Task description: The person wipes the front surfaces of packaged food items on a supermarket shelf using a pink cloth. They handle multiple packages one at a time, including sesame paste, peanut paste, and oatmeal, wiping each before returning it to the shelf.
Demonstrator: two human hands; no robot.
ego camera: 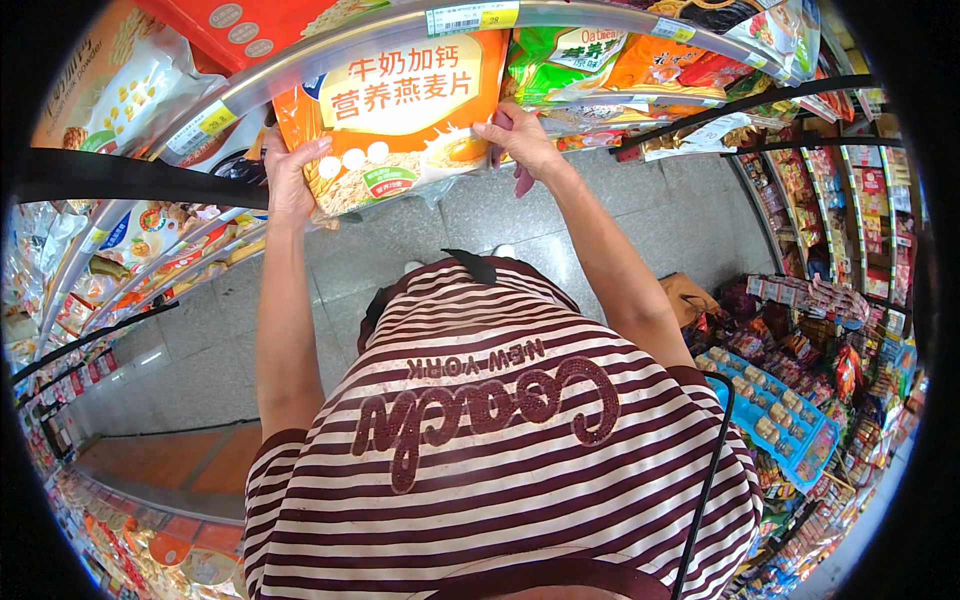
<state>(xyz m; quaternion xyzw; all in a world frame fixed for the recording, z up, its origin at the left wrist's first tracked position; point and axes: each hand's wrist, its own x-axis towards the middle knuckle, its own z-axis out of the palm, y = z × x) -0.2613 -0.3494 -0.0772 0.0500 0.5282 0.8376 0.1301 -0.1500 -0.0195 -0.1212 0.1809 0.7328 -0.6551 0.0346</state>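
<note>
Between my two hands is a large orange and white bag of oatmeal [405, 112], its printed front turned up towards me. My left hand [291, 176] grips its left edge, thumb on the front. On the opposite edge my right hand [525, 142] holds on, thumb on the front and the other fingers beside and behind the bag, partly hidden. The bag's top reaches the shelf's front rail [360, 37]. Just right of it, a green bag of oatmeal [562, 64] sits on the shelf.
Orange and red packets [660, 64] lie further right on that shelf. Below left are lower shelves [150, 247] of bagged goods. Grey floor tiles [397, 255] stretch beneath me. A blue tray [772, 420] of small items and heaped snack packets stand at my right. Another stocked rack [832, 202] stands beyond.
</note>
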